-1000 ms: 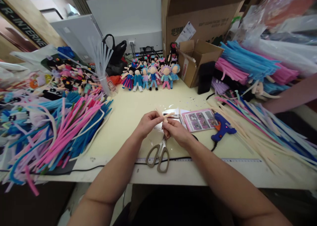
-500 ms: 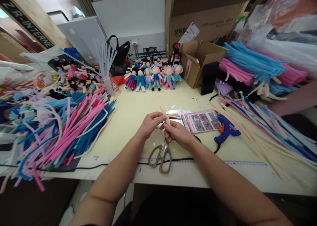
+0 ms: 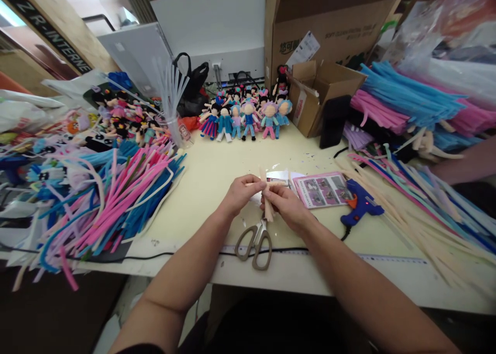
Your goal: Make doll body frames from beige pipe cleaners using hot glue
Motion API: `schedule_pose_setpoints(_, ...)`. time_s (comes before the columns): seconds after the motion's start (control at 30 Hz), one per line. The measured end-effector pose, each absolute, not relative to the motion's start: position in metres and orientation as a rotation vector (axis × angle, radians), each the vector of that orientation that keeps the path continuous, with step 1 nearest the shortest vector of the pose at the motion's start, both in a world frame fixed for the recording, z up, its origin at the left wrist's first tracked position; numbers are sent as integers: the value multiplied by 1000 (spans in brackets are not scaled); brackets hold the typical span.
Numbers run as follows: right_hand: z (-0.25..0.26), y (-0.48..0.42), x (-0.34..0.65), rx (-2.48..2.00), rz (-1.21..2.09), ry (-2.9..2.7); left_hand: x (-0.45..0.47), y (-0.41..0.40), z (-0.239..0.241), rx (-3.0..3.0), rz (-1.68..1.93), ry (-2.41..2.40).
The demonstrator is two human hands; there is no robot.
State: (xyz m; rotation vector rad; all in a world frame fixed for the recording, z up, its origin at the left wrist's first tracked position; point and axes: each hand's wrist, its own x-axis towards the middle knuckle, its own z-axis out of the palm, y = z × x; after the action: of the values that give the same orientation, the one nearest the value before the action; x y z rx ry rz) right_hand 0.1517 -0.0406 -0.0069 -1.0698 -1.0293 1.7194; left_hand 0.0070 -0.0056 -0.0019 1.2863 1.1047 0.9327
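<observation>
Centrally, above the pale yellow table (image 3: 217, 163), the left hand (image 3: 243, 195) pinches a beige strip piece (image 3: 268, 210) between thumb and forefinger. The right hand (image 3: 289, 205) grips the same piece from the right side, thumb against fingers; the fingertips of both hands meet at it. One part of the piece projects toward the far side; other strips hang toward the near side, below the right fingers. How the strips are joined cannot be told from where I stand.

Just nearer lie the scissors (image 3: 253, 246), handles toward the near edge, blades partly hidden under the hands. A black cable (image 3: 149, 257) and a ruler (image 3: 391, 258) run along the near edge. Right of the hands: a printed card (image 3: 323, 189), then a blue glue gun (image 3: 360, 205) with a small red light, then loose beige strips (image 3: 411, 225).

At left, a heap of pink and blue strips (image 3: 116, 204). At far center, a group of small dolls (image 3: 248, 119), flanked on the right by an open carton (image 3: 329, 88) and on the left by a clear cup (image 3: 174, 129) of translucent sticks.
</observation>
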Motion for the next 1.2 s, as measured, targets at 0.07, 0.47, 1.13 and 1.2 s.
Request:
schedule_pose_setpoints(0.07, -6, -42, 151, -1074, 1734, -1002, 7, -6, -1, 1302, 938, 1098)
schedule_pose_setpoints(0.47, -6, -43, 152, -1054, 1877, -904, 6, -5, -2, 1226, 1006, 1157)
schedule_pose_setpoints(1.13, -17, -8, 210, -1708, 414, -1647, 5, -2, -4, 1002, 958, 914)
schedule_pose_setpoints(1.2, -22, -5, 214, -1865, 273, -1742, 6, -2, -3, 966, 960, 874)
